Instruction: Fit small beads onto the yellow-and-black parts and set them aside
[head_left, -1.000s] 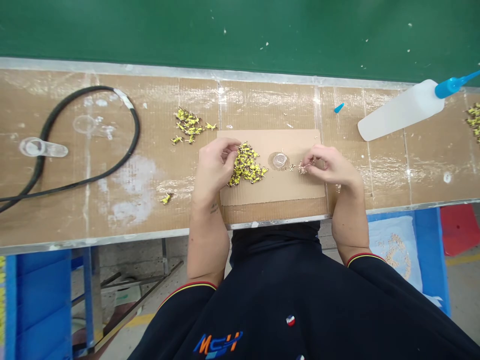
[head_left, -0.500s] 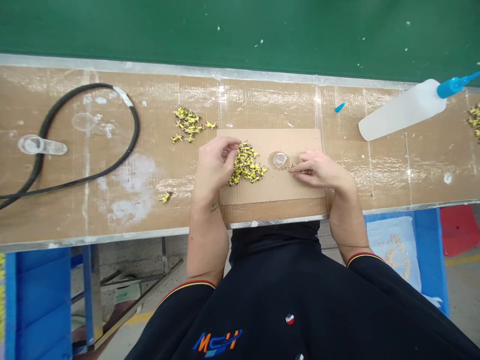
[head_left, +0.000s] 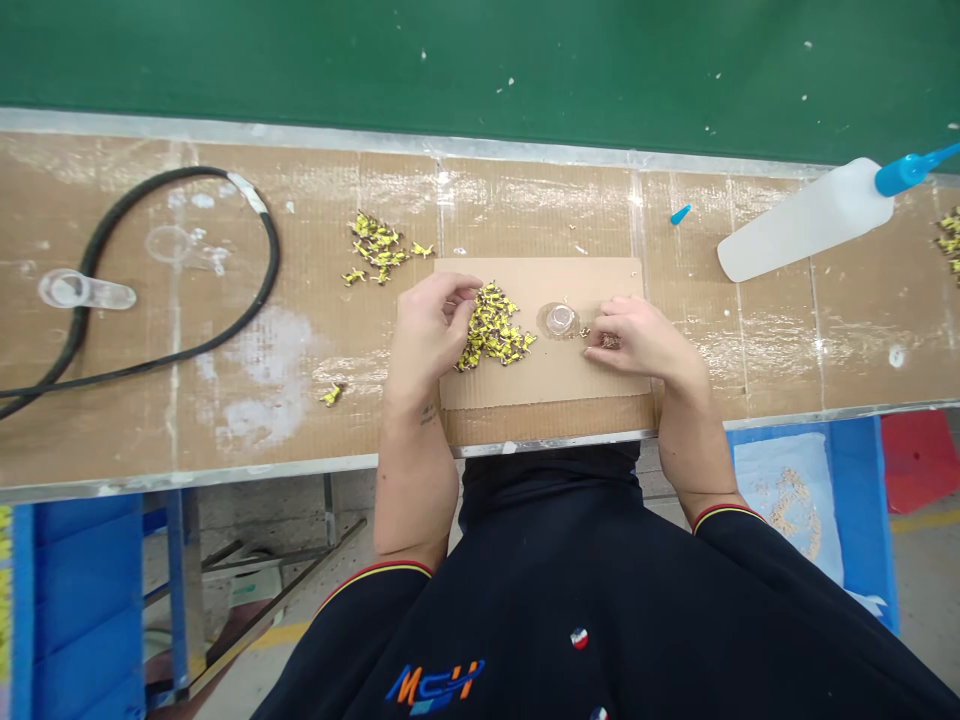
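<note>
A pile of small yellow-and-dark figures (head_left: 493, 328) lies on a flat cardboard sheet (head_left: 525, 390). My left hand (head_left: 431, 325) rests at the pile's left edge with curled fingers, thumb near the index finger. What these fingers hold, if anything, is hidden. Right of the pile sits a small round clear cup (head_left: 560, 320). Just beyond it, my right hand (head_left: 630, 335) is closed in a pinch over tiny brownish pieces (head_left: 610, 341), partly covered by the fingers. I cannot make out what lies between its fingertips.
More yellow figures (head_left: 377, 243) lie left of the sheet, and a single one (head_left: 333, 394) nearer the edge. A white squeeze bottle (head_left: 810, 220) and a blue cap (head_left: 680, 215) lie right. A looped black cable (head_left: 274, 250) and a clear plastic piece (head_left: 109, 294) lie left.
My right hand has drawn slightly right and its fingers have curled in, baring more of the tiny brownish pieces. My left hand has stayed at the pile.
</note>
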